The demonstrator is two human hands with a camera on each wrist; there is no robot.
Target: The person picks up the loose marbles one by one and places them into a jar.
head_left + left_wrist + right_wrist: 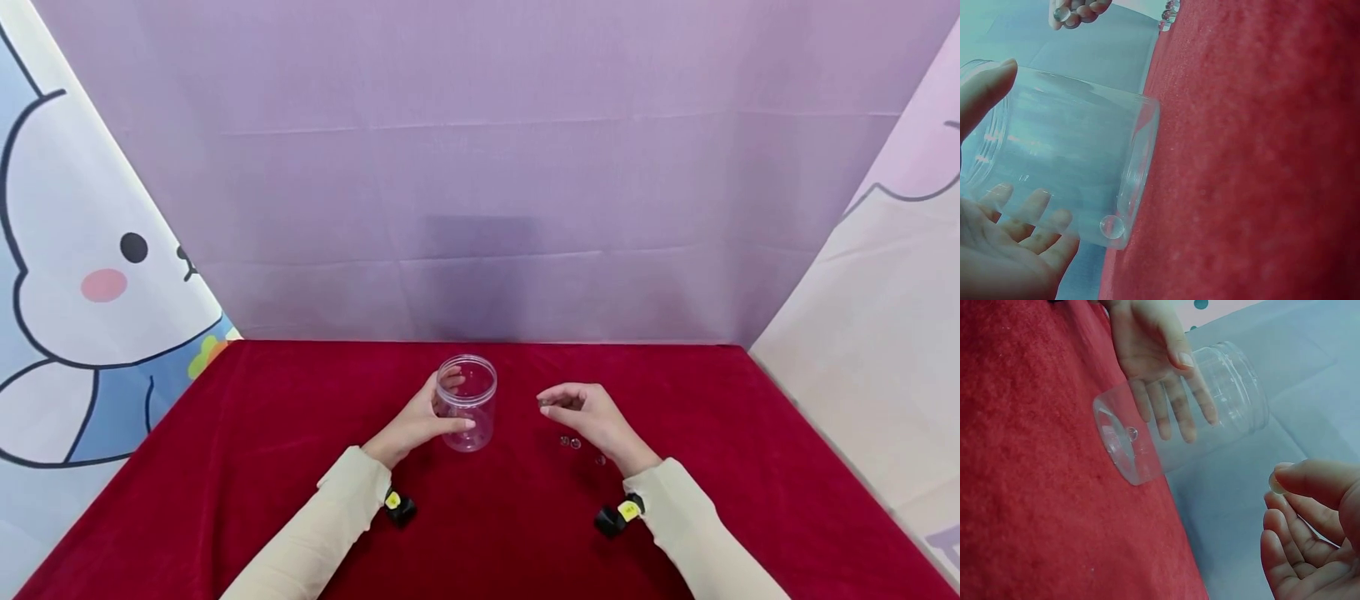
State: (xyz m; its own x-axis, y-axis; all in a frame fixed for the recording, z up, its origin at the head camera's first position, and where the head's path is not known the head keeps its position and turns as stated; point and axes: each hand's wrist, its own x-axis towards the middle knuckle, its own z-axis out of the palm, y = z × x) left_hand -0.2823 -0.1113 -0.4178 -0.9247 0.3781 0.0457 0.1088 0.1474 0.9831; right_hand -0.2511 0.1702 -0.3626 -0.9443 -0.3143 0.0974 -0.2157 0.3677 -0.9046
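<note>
A clear, lidless jar [482, 421] stands upright on the red cloth, its mouth facing up. My left hand [417, 422] grips its side, thumb in front and fingers behind. Inside, at the bottom, lies one clear glass marble [1112, 227], seen through the wall in both wrist views. To the right of the jar my right hand [594, 419] is raised above the cloth and pinches another clear marble [1277, 483] between thumb and index finger. Below that hand, a few loose marbles [575, 443] lie on the cloth.
Red velvety cloth [487, 533] covers the table. Behind it rises a lilac fabric backdrop [480, 167], with printed cartoon panels on the left [67, 208] and right [885, 292]. A small black camera is strapped to each wrist.
</note>
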